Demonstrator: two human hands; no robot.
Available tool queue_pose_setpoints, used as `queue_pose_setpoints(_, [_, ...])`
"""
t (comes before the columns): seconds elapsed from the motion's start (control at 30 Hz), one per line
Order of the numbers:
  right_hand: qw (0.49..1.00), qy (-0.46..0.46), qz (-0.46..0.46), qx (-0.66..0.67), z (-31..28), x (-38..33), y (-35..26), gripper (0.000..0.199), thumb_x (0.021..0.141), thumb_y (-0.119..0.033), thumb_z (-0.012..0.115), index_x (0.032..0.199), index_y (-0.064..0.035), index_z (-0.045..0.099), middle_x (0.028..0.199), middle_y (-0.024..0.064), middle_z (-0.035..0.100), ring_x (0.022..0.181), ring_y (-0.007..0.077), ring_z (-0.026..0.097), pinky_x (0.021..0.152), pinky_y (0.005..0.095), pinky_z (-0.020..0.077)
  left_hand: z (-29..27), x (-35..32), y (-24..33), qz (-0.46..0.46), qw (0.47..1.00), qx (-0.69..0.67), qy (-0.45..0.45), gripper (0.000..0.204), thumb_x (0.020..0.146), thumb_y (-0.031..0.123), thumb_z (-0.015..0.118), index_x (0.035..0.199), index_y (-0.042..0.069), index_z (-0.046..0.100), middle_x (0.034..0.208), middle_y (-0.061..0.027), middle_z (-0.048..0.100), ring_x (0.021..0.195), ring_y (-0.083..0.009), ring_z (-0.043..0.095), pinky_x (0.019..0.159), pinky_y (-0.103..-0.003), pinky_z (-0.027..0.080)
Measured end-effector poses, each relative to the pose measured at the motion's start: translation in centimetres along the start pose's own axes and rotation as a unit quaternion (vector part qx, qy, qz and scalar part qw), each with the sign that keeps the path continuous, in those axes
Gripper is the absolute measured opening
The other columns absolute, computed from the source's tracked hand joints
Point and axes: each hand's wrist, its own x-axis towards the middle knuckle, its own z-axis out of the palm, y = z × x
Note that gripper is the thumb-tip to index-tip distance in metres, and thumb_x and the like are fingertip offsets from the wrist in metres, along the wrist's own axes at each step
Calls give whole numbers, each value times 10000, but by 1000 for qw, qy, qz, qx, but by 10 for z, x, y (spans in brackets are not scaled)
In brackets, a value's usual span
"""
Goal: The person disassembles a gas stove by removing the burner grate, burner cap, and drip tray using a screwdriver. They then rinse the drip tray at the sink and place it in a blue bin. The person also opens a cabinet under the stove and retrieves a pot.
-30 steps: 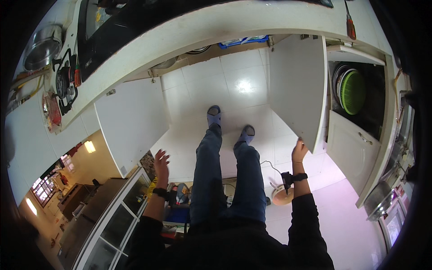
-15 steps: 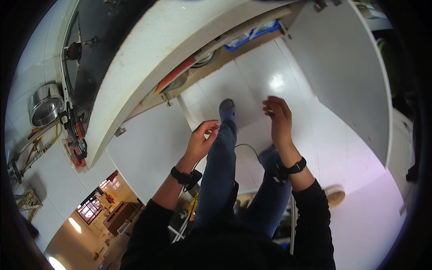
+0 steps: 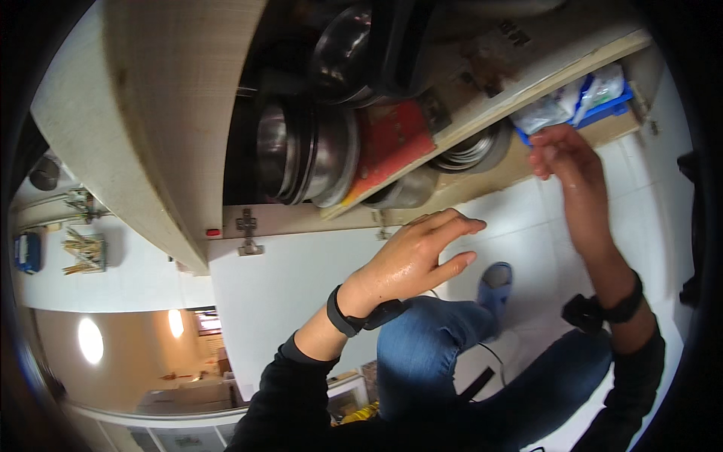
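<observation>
My left hand (image 3: 418, 255) is raised in front of the open low cabinet, index finger and thumb apart, holding nothing; its skin looks wet. Further right, my right hand (image 3: 570, 166) hangs in front of the blue tray (image 3: 602, 111) with its fingers loosely bent and nothing visible in them. Stacked metal pots (image 3: 312, 154) stand on the cabinet's shelf beyond my left hand, next to a red flat piece (image 3: 392, 143). Under the shelf sit nested metal bowls (image 3: 471, 151). The tray holds plastic bags. Neither hand touches any of these.
The shelf's pale front edge (image 3: 497, 124) runs diagonally across the cabinet opening. A white cabinet door (image 3: 294, 301) stands open at left, below the counter edge (image 3: 135, 143). My slippered foot (image 3: 495, 288) rests on the white tiled floor (image 3: 527, 248).
My view has dropped closer to the cabinet, and the pots on its shelf now show. My knees are more bent. Both hands remain raised, now nearer the cabinet opening.
</observation>
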Motion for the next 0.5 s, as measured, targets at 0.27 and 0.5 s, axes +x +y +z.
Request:
queue_pose_setpoints(0.27, [997,-50,-33,-55,13,9,25,138,981,-128,501,1033,-46,600,990,34,606,886,106,564,838,264,449,-28,-32,-24,-149,987,37,-44,400,939,165,697,1297,4,620,1184,-167,660,1073,-322,648,927,-393,513])
queue_pose_setpoints(0.5, [884,-41,-289,-365,32,38,52,306,811,36,594,1113,-12,610,1199,137,585,1082,277,572,954,370,461,-38,-49,-51,-163,985,40,-26,408,926,116,695,1307,-8,614,1246,-174,665,1139,-310,651,985,-405,516])
